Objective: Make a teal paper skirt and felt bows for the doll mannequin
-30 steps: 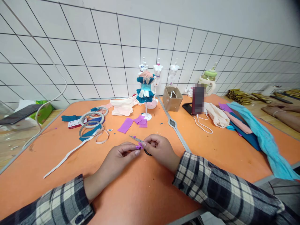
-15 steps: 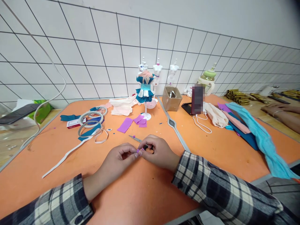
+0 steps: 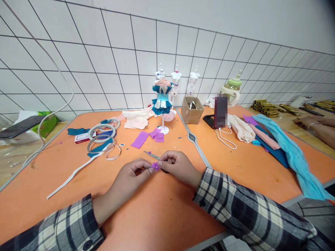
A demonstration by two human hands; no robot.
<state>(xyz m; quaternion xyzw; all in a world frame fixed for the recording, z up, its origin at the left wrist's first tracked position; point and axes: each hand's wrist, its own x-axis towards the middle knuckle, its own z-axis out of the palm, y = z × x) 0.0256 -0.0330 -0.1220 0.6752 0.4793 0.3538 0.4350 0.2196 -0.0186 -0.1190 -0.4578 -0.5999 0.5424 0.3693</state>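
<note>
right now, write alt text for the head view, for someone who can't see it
A person's left hand and right hand pinch a small ruffled purple piece over an orange table, with scissors partly hidden by the right hand. Beyond stands a teal dress on a miniature form; tape rings lie left, fabric strips right.

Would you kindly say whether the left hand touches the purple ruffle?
Touching; the head view shows the left hand pinching one edge of the purple ruffle.
</note>
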